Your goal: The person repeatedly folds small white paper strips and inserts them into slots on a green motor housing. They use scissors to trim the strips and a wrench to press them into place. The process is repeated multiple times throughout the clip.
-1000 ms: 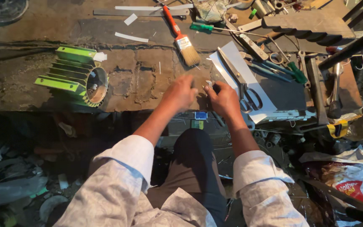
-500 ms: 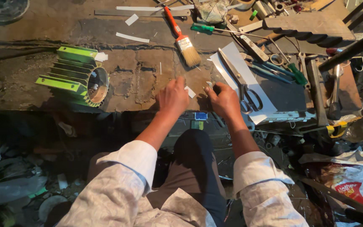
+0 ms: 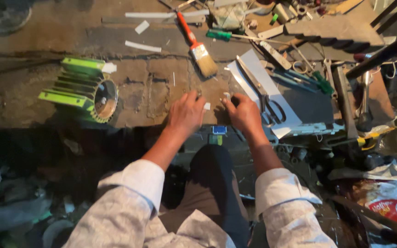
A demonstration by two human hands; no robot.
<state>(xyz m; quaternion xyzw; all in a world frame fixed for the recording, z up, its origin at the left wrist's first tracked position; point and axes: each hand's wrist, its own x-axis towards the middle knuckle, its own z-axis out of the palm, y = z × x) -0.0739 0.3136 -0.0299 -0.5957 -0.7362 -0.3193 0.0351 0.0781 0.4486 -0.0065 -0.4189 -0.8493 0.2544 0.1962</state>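
Step in hand: you seem to be handling a small white slip (image 3: 207, 106) of paper-like sheet, low over the surface (image 3: 152, 96), right at its near edge.
Left hand (image 3: 187, 112): fingers curled downward, their tips at the white slip; whether they pinch it or only press it, I cannot tell.
Right hand (image 3: 243, 112): loosely curled, thumb and forefinger closed toward a second pale scrap (image 3: 226, 96) at the fingertips; the grip itself is hidden.
Next move: judging from this, it calls for a fine fingertip pinch, since the slip is thin and light.
Surface: rough, stained, cracked brown.
Scissors (image 3: 263, 94): long metal blades, dark handles, lying on a stiff pale sheet (image 3: 272, 98) just right of your right hand.
Paintbrush (image 3: 197, 43): red handle, tan bristles, beyond your hands.
Finned housing (image 3: 81, 89): green ribbed metal, round open end, well to the left.
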